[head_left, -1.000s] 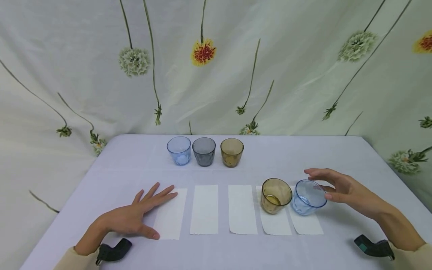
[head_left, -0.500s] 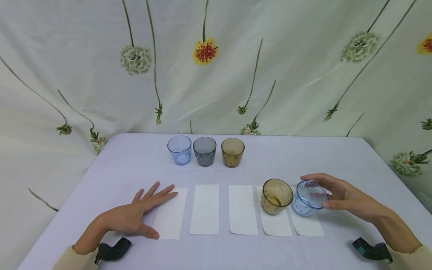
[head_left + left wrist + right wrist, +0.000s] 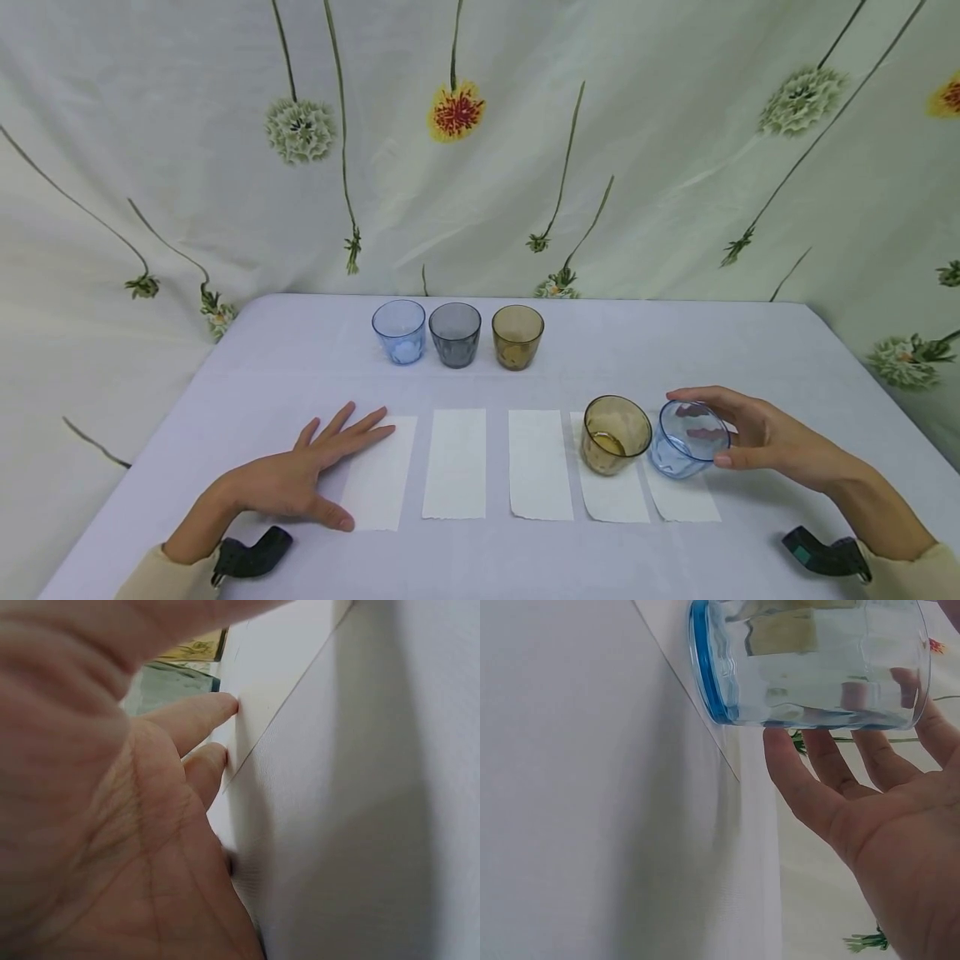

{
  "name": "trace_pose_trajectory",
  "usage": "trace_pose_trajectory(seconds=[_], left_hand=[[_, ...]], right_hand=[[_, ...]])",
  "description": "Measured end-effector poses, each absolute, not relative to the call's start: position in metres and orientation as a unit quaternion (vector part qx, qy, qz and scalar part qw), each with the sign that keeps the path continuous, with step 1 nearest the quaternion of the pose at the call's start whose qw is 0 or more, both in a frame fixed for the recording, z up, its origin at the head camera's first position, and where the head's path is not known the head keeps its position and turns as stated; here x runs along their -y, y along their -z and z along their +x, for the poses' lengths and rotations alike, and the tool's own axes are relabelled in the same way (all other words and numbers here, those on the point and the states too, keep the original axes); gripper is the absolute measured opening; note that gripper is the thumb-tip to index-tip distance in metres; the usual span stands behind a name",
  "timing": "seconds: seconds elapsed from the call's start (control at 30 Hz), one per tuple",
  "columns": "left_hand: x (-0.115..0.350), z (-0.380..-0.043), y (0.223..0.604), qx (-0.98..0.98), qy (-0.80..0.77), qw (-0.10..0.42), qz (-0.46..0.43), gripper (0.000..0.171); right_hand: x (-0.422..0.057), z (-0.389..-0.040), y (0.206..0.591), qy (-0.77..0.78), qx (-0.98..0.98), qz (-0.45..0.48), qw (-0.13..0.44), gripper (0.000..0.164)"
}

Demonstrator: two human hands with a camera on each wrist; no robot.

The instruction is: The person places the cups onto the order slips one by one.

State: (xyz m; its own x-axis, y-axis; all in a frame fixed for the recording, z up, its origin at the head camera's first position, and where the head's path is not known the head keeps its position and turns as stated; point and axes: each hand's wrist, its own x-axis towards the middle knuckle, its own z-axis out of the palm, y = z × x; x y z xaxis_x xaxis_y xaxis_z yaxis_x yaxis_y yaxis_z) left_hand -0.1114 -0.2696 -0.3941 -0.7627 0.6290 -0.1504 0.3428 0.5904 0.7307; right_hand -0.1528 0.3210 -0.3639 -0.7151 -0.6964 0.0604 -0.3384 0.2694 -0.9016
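Note:
In the head view my right hand (image 3: 780, 437) holds a clear blue glass (image 3: 688, 442) near its rim, thumb on the near side and fingers round the back. That glass (image 3: 817, 667) is upright over the rightmost paper strip (image 3: 686, 500). Just left of it, an amber glass (image 3: 617, 437) stands on the neighbouring strip (image 3: 618, 500). My left hand (image 3: 300, 479) rests spread out at the leftmost strip (image 3: 382, 483), holding nothing; its fingertips (image 3: 225, 705) touch the paper.
Along the back of the table (image 3: 645, 350) stand a blue glass (image 3: 400, 333), a grey glass (image 3: 455, 336) and an amber glass (image 3: 517, 337). Two more paper strips, one left of centre (image 3: 455, 462) and one at centre (image 3: 538, 467), lie bare. A flowered cloth (image 3: 660, 167) hangs behind.
My right hand has come in closer round the blue glass, thumb and fingers now at its sides. The left hand stays put.

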Motion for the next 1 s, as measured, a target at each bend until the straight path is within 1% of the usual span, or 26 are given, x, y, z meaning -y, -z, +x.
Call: trace_pose_trajectory(seconds=[0.13, 0.37, 0.53, 1.0], left_hand=[[0.2692, -0.1118, 0.3939, -0.871, -0.352, 0.2, 0.279, 0.102], [0.2697, -0.1114, 0.3945, -0.87, -0.356, 0.192, 0.281, 0.102], [0.2702, -0.111, 0.3957, -0.869, -0.359, 0.191, 0.28, 0.101], [0.2702, -0.1114, 0.391, -0.875, -0.353, 0.19, 0.271, 0.099]], right_hand=[[-0.3213, -0.153, 0.3641, 0.51, -0.769, -0.343, 0.176, 0.065], [-0.3204, -0.153, 0.3648, 0.5, -0.783, -0.317, 0.188, 0.062], [-0.3201, -0.1528, 0.3644, 0.498, -0.784, -0.318, 0.19, 0.062], [-0.321, -0.154, 0.3653, 0.505, -0.781, -0.315, 0.19, 0.066]])
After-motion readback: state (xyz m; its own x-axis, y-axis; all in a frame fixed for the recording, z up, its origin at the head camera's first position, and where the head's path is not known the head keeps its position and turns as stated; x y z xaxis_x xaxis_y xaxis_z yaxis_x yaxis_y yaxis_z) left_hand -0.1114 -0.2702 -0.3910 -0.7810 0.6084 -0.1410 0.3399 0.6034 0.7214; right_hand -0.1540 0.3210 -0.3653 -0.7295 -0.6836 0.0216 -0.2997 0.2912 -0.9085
